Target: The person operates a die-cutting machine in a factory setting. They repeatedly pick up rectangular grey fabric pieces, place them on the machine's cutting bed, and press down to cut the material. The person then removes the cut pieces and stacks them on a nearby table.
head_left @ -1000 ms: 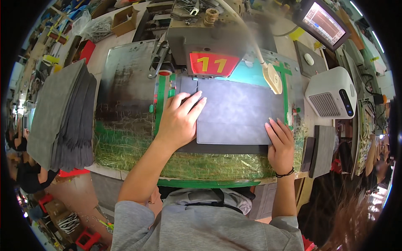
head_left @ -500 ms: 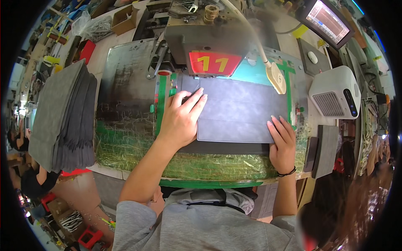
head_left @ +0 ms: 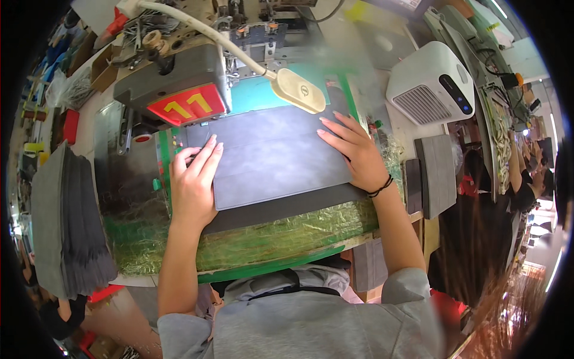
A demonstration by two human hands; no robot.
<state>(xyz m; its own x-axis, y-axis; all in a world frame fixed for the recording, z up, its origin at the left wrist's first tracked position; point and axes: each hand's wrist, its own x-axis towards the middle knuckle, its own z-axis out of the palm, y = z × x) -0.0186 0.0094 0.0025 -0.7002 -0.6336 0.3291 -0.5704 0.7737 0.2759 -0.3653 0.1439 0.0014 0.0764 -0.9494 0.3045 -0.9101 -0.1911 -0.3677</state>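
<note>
A flat grey-blue panel (head_left: 281, 146), leather-like with a stitched-looking edge, lies on a black mat (head_left: 263, 215) in front of the machine head (head_left: 173, 81). My left hand (head_left: 194, 179) rests at the panel's left edge, its fingers stretched out over the corner area by the machine. On the right edge lies my right hand (head_left: 359, 152), fingers spread and flat on the surface. Neither hand grips anything. A cream lamp head (head_left: 299, 91) on a bent arm hangs over the panel's far side and lights it.
At the left stands a thick stack of grey panels (head_left: 69, 221). To the right are a white box-shaped fan unit (head_left: 427, 84) and more grey panels (head_left: 436, 173). A red plate (head_left: 188, 105) marks the machine front. Other people are at the far right.
The view has swung to the right and tilted. My right hand has slid farther up the panel's right edge. My left hand stays by the left edge.
</note>
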